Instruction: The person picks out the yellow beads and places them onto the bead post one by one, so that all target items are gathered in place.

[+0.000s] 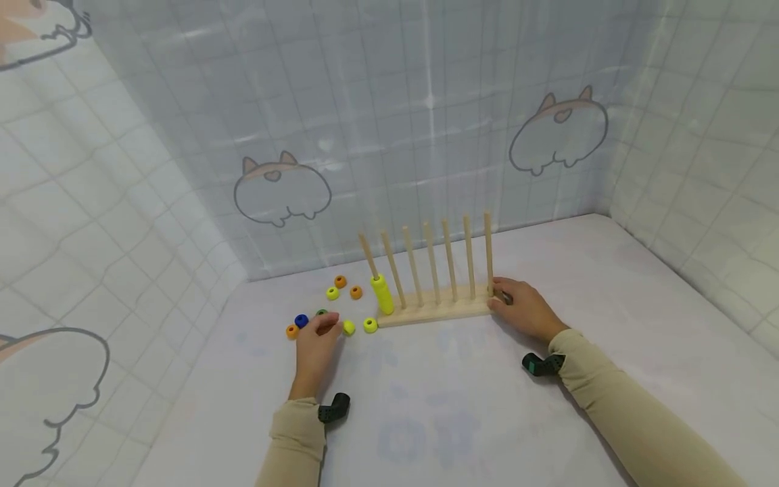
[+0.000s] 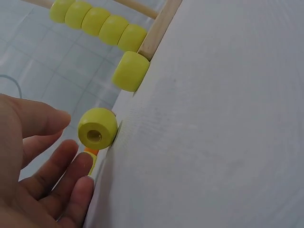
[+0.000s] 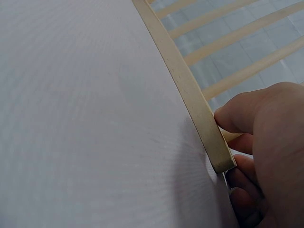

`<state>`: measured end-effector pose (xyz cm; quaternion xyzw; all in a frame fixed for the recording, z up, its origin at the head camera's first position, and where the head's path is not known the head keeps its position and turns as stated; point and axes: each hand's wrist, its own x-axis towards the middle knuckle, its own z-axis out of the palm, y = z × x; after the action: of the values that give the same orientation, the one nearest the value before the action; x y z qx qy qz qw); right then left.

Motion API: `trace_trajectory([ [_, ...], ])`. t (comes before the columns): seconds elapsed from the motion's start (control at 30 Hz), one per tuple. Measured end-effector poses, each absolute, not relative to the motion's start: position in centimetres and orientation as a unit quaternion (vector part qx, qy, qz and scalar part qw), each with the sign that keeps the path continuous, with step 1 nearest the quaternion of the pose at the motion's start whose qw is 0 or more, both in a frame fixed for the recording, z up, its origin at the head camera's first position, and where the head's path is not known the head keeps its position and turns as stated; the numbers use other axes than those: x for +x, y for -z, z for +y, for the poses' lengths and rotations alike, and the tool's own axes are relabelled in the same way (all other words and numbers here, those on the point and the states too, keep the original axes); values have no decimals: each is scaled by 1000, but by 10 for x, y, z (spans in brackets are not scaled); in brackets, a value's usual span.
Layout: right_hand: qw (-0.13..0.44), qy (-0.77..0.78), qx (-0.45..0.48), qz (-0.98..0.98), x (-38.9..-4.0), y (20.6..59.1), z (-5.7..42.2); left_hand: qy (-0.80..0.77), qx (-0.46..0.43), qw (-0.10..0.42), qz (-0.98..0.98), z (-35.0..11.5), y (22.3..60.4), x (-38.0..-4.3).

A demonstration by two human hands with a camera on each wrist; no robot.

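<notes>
A wooden peg rack [image 1: 437, 312] stands on the table, with several upright pegs along its base. Several yellow beads [image 1: 382, 295] are stacked on its leftmost peg. My right hand [image 1: 528, 311] grips the rack's right end, thumb on the base [image 3: 190, 97] in the right wrist view. Over by the loose beads is my left hand [image 1: 316, 345], fingers loosely bent and spread. In the left wrist view a yellow bead [image 2: 98, 128] sits just beyond its fingertips, with a gap to the thumb. Another yellow bead [image 1: 370, 325] lies against the rack's left end.
Behind the left hand lie a blue bead [image 1: 301, 320], a partly hidden green bead [image 1: 322, 313] and an orange bead [image 1: 292, 331]. Farther back are two more orange beads [image 1: 356, 292] and a yellow bead [image 1: 332, 293]. Tile-patterned sheets [image 1: 389, 135] enclose the table.
</notes>
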<state>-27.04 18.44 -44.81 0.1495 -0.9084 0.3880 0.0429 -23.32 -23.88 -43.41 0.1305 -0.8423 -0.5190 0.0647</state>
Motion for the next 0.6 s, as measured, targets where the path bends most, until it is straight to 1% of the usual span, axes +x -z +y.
trace_trajectory([
  [0.17,56,-386,154,-908,-271,449,183,508,120,56,-851,-238,435,-231],
  [0.47,58,-388,158,-906,-269,449,183,496,124,45,-859,-236,435,-230],
  [0.6,56,-383,159,-908,-269,449,184,491,109,52,-863,-236,436,-231],
])
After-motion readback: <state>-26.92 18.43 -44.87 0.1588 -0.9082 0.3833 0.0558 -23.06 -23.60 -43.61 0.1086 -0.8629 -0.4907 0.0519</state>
